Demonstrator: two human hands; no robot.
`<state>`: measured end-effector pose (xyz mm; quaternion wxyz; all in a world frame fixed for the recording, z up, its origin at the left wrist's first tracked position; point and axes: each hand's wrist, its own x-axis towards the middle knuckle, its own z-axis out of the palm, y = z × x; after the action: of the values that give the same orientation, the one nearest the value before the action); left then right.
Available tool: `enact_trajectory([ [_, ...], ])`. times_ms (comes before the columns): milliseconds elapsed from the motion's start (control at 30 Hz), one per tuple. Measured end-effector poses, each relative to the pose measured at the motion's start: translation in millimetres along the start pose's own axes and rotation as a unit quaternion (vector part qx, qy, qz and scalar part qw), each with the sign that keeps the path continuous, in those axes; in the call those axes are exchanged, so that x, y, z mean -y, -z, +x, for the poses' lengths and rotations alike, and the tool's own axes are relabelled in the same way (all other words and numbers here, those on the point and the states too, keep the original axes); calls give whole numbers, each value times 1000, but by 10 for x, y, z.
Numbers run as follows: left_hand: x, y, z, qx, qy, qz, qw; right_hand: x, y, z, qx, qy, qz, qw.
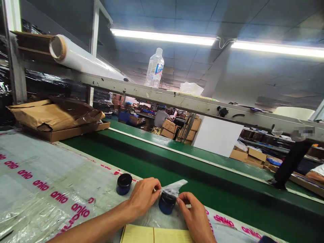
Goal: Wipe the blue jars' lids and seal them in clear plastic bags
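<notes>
Film of the clear bag looks thin and slippery; our left hand and right hand pinch its mouth, fingers clamped, over the rigid dark jar.

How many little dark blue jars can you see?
2. One jar stands alone on the plastic sheet, left of the left hand. The other jar sits between both hands, inside a clear bag. More may be hidden.

Strip lights glow above a green conveyor and stacked cartons.
</notes>
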<state>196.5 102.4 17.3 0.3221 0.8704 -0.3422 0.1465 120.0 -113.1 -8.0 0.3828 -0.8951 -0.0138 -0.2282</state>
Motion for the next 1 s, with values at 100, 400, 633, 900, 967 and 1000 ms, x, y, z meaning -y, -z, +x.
enact_trajectory([
  [100, 26, 14, -49, 13, -61, 32, 998, -22, 15, -81, 12, 46, -23, 999],
  [400, 224, -105, -32, 6, -232, 193, 953, -226, -22, -143, -6, 278, -250, 928],
  [633, 302, -101, -21, -10, -327, 251, 911, -191, 100, -113, 39, 349, -350, 868],
  [900, 263, -92, -23, 40, -334, 277, 900, -152, 59, -125, 69, 331, -373, 864],
  [967, 237, -105, -22, 62, -311, 272, 908, -78, 59, -99, 96, 271, -371, 883],
  [1000, 217, -109, -19, 74, -296, 267, 914, -20, 64, -81, 116, 228, -368, 894],
])
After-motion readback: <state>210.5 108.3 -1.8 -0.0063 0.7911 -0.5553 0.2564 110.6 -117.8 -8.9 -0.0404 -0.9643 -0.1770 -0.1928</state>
